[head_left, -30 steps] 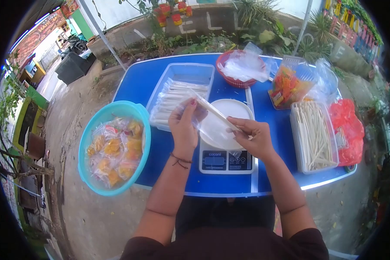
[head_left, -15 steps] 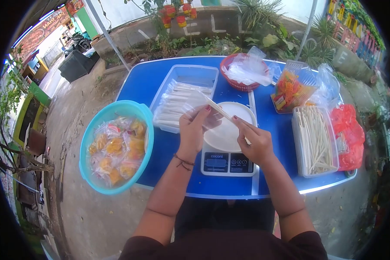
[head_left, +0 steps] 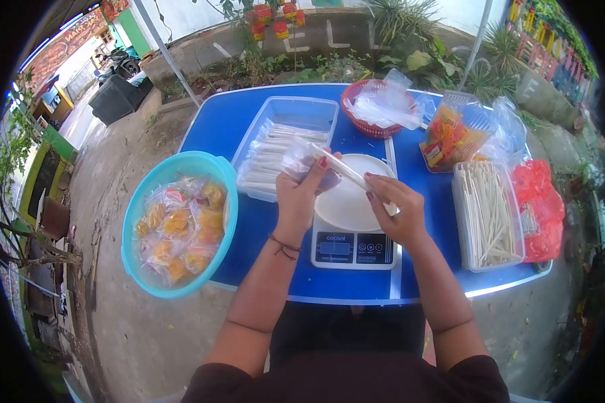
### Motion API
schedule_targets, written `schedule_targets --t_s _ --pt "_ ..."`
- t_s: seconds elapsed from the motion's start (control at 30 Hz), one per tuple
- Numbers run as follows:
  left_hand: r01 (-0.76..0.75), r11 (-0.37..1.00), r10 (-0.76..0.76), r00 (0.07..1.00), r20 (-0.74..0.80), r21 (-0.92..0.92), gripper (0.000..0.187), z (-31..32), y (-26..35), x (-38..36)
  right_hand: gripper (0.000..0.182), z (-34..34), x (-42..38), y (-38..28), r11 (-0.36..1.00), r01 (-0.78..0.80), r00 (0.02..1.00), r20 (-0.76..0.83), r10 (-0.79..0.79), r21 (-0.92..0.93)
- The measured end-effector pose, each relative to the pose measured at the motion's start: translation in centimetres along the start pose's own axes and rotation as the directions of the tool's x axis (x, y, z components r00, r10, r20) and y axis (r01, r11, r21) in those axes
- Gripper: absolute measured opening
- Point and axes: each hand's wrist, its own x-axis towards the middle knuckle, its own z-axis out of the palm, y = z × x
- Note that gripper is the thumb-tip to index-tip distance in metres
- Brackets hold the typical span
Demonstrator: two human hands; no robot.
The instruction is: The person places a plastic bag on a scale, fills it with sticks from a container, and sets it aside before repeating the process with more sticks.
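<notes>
left hand [head_left: 300, 198]: in my head view, it is partly closed, and i pinch the white sticks [head_left: 347, 172] and a clear bag [head_left: 296, 160] near their top end.
right hand [head_left: 403, 213]: it is half curled, and my thumb and fingers pinch the low end of the white sticks.
white sticks: they slant between my hands, over the round plate [head_left: 356, 205] of the scale [head_left: 320, 260].
long tub [head_left: 270, 106]: it holds packed sticks, just past my left hand.
round tub [head_left: 129, 245]: it sits on my left, with little bags of orange food in it.
stick box [head_left: 521, 258]: it is on my right, full of loose sticks, by a red bag [head_left: 546, 201].
red basket [head_left: 366, 129]: it holds clear plastic, at the far side of the blue table [head_left: 249, 248].
</notes>
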Motion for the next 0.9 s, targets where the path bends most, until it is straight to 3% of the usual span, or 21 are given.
schedule_targets --t_s 0.1,0.2,0.3,0.4,0.5,0.6,0.73,0.9 --pt "-0.004 1.000 0.004 1.000 -0.014 -0.012 0.032 0.0 0.3 0.1 0.026 -0.1 -0.5 1.1 0.902 -0.312 0.949 0.138 0.283 0.298" --pt "-0.008 1.000 0.008 1.000 0.014 -0.011 0.033 -0.4 0.0 0.3 0.026 -0.1 -0.5 1.6 0.729 -0.472 0.881 0.241 0.407 0.496" --pt "0.006 1.000 -0.006 1.000 0.012 0.028 0.034 -0.3 0.0 0.4 0.026 -0.5 -0.2 1.8 0.620 -0.501 0.859 0.264 0.438 0.604" --pt "0.072 0.993 -0.075 0.997 0.024 0.096 0.035 -0.4 0.3 0.4 0.026 -1.1 0.0 2.1 0.611 -0.516 0.853 0.293 0.433 0.601" --pt "0.065 0.991 -0.068 0.997 0.023 0.119 0.037 -0.5 0.4 0.4 0.028 -1.5 0.1 2.2 0.616 -0.529 0.849 0.365 0.383 0.584" --pt "0.085 0.993 -0.091 0.993 0.076 0.077 0.037 -0.7 0.0 0.6 0.034 -1.1 -0.2 2.2 0.708 -0.438 0.894 0.351 0.279 0.554" --pt "0.131 0.986 -0.143 0.982 0.125 0.102 0.033 -0.3 0.0 0.2 0.041 -0.8 -0.3 1.1 0.686 -0.469 0.871 0.421 0.254 0.556" --pt "0.156 0.979 -0.173 0.977 0.127 0.131 0.024 -0.7 -1.1 0.3 0.043 -0.5 -0.3 0.8 0.684 -0.417 0.907 0.317 0.276 0.598"
